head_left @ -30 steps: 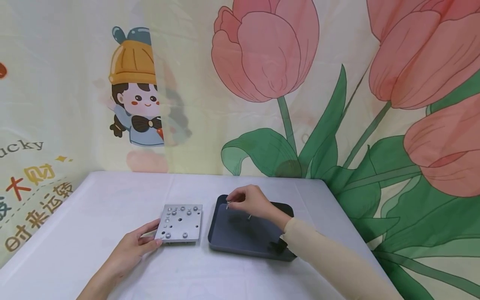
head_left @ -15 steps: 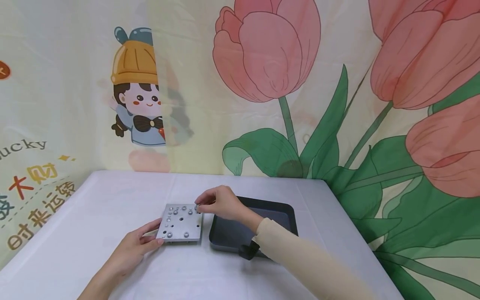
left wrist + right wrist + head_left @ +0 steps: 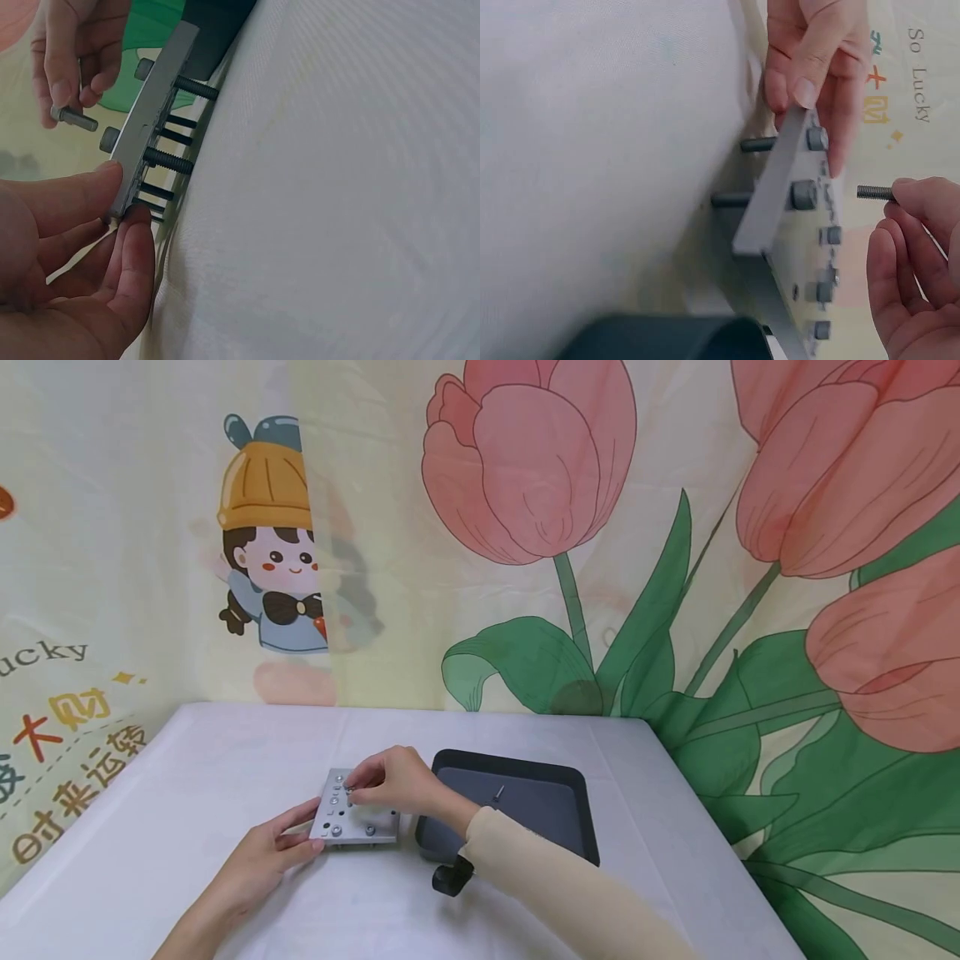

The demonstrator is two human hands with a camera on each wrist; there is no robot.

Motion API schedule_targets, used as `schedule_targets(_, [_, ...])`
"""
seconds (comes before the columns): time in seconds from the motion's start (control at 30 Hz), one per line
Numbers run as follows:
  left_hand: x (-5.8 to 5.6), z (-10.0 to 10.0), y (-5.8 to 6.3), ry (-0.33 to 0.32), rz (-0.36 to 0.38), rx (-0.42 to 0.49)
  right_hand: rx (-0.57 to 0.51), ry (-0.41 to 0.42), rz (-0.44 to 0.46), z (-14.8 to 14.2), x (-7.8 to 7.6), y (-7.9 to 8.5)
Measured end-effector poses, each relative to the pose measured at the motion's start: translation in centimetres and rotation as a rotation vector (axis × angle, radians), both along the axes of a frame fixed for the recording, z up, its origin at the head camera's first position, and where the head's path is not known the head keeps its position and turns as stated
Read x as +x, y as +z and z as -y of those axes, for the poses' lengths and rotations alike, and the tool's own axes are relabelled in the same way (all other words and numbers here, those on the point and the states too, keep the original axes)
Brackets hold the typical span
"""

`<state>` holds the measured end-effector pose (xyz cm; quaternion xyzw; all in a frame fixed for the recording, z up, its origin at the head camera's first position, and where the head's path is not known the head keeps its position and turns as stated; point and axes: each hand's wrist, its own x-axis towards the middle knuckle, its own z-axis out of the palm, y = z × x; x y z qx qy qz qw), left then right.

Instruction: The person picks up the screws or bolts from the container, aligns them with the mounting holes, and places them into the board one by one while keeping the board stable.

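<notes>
A square metal plate (image 3: 354, 821) with several socket-head screws through its holes is held up a little by my left hand (image 3: 262, 853), which pinches its left edge between thumb and fingers. The screw shanks (image 3: 169, 160) stick out below the plate in the left wrist view. Over the plate, my right hand (image 3: 405, 783) pinches a screw (image 3: 874, 193) by its head end with thumb and fingertips. That screw's threaded end points toward the plate's top face, apart from it in the right wrist view. The right hand hides the plate's upper right part in the head view.
To the right of the plate stands a dark shallow tray (image 3: 517, 763), with one more screw (image 3: 498, 793) lying in it. A black wrist-worn device (image 3: 452, 877) hangs under my right wrist. A white cloth (image 3: 247, 752) covers the table, with a printed curtain behind.
My right hand has carried the screw leftward from above the tray to over the plate, uncovering the screw in the tray. The left hand and plate have stayed in place.
</notes>
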<state>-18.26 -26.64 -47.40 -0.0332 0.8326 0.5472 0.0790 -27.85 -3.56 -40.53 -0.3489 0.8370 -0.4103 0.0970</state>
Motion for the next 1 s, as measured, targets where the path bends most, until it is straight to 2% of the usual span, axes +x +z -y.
schedule_targets(0.33, [0.2, 0.2, -0.1, -0.043, -0.051, 0.090, 0.030, 0.018, -0.021, 1.8, 0.1, -1.4])
schedule_targets(0.7, [0.2, 0.3, -0.3, -0.052, -0.049, 0.121, 0.053, 0.053, -0.041, 2.6, 0.6, -2.0])
schedule_targets(1.0, [0.1, 0.5, -0.5, -0.044, -0.054, 0.095, 0.053, 0.080, -0.040, 2.7, 0.7, -1.9])
